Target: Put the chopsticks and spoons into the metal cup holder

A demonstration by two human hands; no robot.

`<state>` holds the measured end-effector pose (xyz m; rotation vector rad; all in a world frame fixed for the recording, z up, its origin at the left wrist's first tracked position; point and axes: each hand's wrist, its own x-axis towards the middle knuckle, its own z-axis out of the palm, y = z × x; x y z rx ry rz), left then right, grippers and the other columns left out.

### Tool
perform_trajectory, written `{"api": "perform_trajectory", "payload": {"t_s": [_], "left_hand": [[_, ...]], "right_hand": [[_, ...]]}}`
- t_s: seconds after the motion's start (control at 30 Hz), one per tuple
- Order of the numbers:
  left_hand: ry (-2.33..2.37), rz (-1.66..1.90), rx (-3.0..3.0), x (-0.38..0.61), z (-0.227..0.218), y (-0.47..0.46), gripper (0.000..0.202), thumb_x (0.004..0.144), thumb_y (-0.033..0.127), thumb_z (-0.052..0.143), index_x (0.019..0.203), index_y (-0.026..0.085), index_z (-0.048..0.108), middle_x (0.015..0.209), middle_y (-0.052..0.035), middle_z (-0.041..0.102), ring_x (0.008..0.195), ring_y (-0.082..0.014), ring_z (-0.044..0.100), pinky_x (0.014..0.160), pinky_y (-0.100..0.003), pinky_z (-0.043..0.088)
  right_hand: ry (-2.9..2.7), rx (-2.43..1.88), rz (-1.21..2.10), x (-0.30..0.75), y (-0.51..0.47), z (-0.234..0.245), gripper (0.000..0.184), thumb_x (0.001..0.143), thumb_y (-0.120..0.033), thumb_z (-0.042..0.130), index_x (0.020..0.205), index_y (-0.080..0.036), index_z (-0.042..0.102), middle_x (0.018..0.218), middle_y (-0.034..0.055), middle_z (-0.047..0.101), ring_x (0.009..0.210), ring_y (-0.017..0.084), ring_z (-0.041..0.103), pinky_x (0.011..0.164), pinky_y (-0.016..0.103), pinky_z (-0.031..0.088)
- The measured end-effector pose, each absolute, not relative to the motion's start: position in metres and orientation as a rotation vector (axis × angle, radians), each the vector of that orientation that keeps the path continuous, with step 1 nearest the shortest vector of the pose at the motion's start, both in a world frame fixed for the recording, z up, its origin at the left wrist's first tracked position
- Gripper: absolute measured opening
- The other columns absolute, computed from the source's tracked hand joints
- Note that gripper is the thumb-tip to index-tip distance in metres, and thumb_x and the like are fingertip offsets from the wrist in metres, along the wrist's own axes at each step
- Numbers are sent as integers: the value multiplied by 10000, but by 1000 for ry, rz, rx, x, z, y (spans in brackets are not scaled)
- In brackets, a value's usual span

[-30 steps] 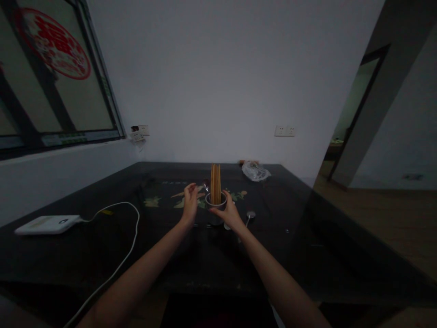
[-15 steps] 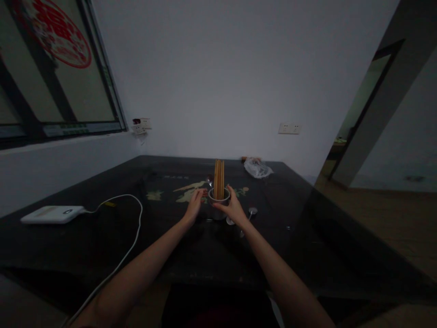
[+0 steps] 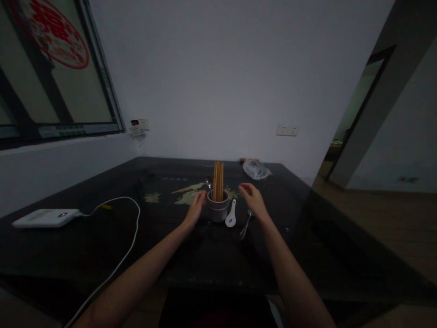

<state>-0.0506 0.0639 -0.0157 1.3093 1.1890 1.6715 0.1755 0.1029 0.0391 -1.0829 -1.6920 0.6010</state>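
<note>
A small pale cup (image 3: 218, 211) stands on the dark table (image 3: 85, 241) with a bundle of wooden chopsticks (image 3: 218, 180) upright in it. A metal spoon (image 3: 208, 181) also sticks out of the cup at its left. My left hand (image 3: 195, 210) rests against the cup's left side with fingers loosely stretched. My right hand (image 3: 251, 199) hovers to the right of the cup, apart from it, fingers curled and empty. A white ceramic spoon (image 3: 231, 215) and a metal spoon (image 3: 246, 226) lie on the table between the cup and my right hand.
A white flat device (image 3: 45, 217) with a white cable (image 3: 131, 237) lies at the left of the table. A crumpled clear plastic bag (image 3: 256, 169) sits at the far edge by the wall. An open doorway (image 3: 358, 114) is at the right.
My right hand has let go of the cup and moved away to the right, uncovering the white spoon. My left hand has come up against the cup's left side.
</note>
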Motion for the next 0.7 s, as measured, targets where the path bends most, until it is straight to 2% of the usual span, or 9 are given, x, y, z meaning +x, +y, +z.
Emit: {"api": "perform_trajectory", "payload": {"t_s": [0.1,0.27,0.5,0.7], "left_hand": [[1166,1671,1313,-50,-20,67,455,798,601,488,1014,211,578,1115,-80,602,1062,-228,563,837,-362,479],[1173,1663,1312,-47,-19,64,453,807,594,479,1036,211,559,1168,-89,567,1126,-235,516,872,-365,465],[1223,1613,1366,-44,-13,58,411,838,544,462,1081,220,535,1210,-89,551,1164,-225,495,906,-343,446],[1172,1572,1443,-42,-18,62,501,777,511,585,1154,194,496,1252,-126,537,1199,-248,481,1012,-396,364]], "right_hand": [[-1783,-1470,474,205,106,42,265,830,-372,514,905,-175,675,911,89,701,868,208,648,752,279,467],[-1853,-2080,296,227,104,35,296,829,-414,534,940,-185,685,1024,155,678,983,303,635,761,361,466],[-1979,-2215,485,223,100,28,533,780,-540,573,1091,-112,638,1166,235,608,1090,354,579,812,410,461],[-2054,-2199,518,220,102,25,542,769,-563,571,1080,-125,644,1166,224,613,1097,343,581,804,400,466]]}}
